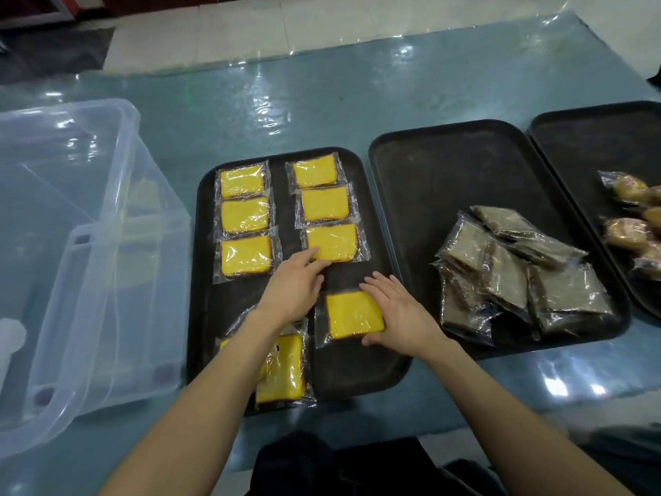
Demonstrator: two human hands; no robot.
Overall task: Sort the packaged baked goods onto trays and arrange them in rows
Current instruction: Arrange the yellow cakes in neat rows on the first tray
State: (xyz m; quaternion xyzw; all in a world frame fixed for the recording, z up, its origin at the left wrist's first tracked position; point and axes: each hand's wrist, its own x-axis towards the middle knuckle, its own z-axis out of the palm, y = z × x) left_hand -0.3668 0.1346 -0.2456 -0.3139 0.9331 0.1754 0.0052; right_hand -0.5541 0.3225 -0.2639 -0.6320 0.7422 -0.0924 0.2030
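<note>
Yellow cake packets lie in two columns of three on the left black tray (pixel 343 377). My left hand (pixel 297 281) has straight fingers touching the lowest packet of the right column (pixel 336 241). My right hand (pixel 397 313) lies flat against the right edge of a loose yellow packet (pixel 352 315) below that column. More yellow packets (pixel 284 370) sit piled at the tray's near left corner, partly under my left forearm. A heap of brown packets (pixel 518 273) fills the near half of the middle tray (pixel 429 173).
A clear plastic bin (pixel 89 266) stands left of the trays. A third black tray (pixel 590 137) at the right edge holds wrapped golden buns (pixel 633 223). All stand on a table under a shiny plastic sheet (pixel 250 94).
</note>
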